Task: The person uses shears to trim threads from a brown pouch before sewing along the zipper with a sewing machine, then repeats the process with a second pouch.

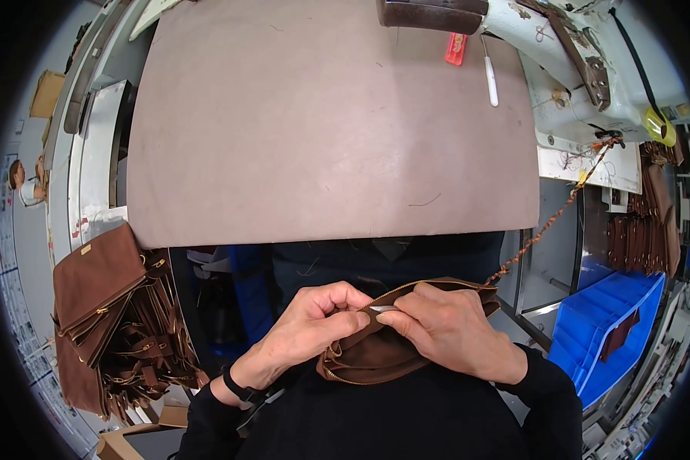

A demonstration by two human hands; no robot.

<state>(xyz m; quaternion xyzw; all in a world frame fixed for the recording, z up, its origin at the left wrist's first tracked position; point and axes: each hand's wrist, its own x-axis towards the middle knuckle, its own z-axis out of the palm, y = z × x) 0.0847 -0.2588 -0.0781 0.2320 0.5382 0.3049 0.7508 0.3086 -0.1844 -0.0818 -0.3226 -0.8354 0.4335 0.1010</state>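
Observation:
A brown pouch (387, 354) with a gold-toothed zipper lies open in front of my body, its mouth facing up. My left hand (308, 326) is closed on the pouch's zipper edge, thumb and forefinger pinched together. In my right hand (454, 326) is a small silver-bladed tool (384, 308), its tip pointing at the left fingertips. Most of that tool is hidden by the fingers. A braided orange-and-brown cord (542, 230) runs down from the machine to the pouch's far right corner; its lower end is hidden behind the pouch.
Ahead stands a table (322, 138) with a white-handled tool (491, 80), a red piece (456, 48) and loose threads. A white machine (583, 69) occupies the upper right. Brown pouches (103, 299) are piled at left; a blue bin (602, 330) sits at right. Another person (29, 184) is far left.

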